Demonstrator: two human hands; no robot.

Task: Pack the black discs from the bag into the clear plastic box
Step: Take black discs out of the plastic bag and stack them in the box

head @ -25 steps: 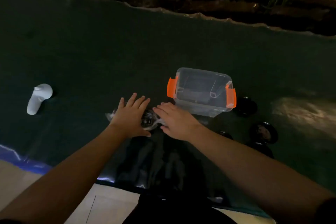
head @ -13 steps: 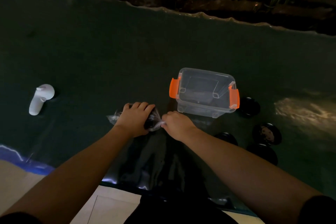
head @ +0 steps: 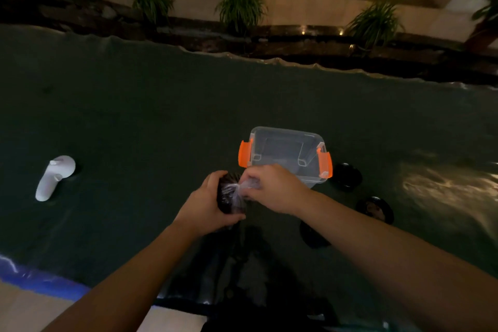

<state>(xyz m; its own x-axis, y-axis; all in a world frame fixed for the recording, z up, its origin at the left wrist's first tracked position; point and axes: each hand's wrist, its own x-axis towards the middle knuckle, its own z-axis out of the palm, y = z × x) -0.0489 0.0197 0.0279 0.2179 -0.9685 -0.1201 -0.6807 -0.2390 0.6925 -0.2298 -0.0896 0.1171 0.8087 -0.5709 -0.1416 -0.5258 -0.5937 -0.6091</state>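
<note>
A clear plastic bag (head: 234, 194) holding a stack of black discs is lifted off the dark green table (head: 161, 121). My left hand (head: 207, 203) wraps around the bag's body from the left. My right hand (head: 272, 187) pinches the bag's twisted clear neck. Just behind my right hand stands the clear plastic box (head: 285, 153) with orange latches, its lid on. Three loose black discs lie on the table to the right: one (head: 346, 176) beside the box, one (head: 376, 209) further right, one (head: 312, 236) partly hidden by my right forearm.
A white handheld controller (head: 54, 176) lies at the left of the table. The table's near edge with a blue strip (head: 40, 277) is at the lower left. Potted plants (head: 239, 5) stand beyond the far edge.
Both hands were flat on the bag a second ago. They closed on it and raised it off the table toward the box; my right hand now grips the bag's neck.
</note>
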